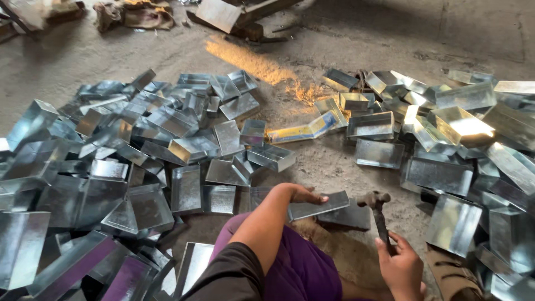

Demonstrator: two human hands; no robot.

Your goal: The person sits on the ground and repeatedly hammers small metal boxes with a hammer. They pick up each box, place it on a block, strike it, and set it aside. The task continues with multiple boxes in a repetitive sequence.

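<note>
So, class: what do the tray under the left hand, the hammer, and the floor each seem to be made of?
The tray under the left hand looks like thin sheet metal, probably galvanised: grey, shiny, sharply folded edges. The hammer in the right hand has a dull, dark, worn head, likely iron or steel; its handle material is unclear. The floor looks like rough, dusty concrete.

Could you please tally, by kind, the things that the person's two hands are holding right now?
Metal tray, in the left hand: 1
Hammer, in the right hand: 1
Total: 2
</note>
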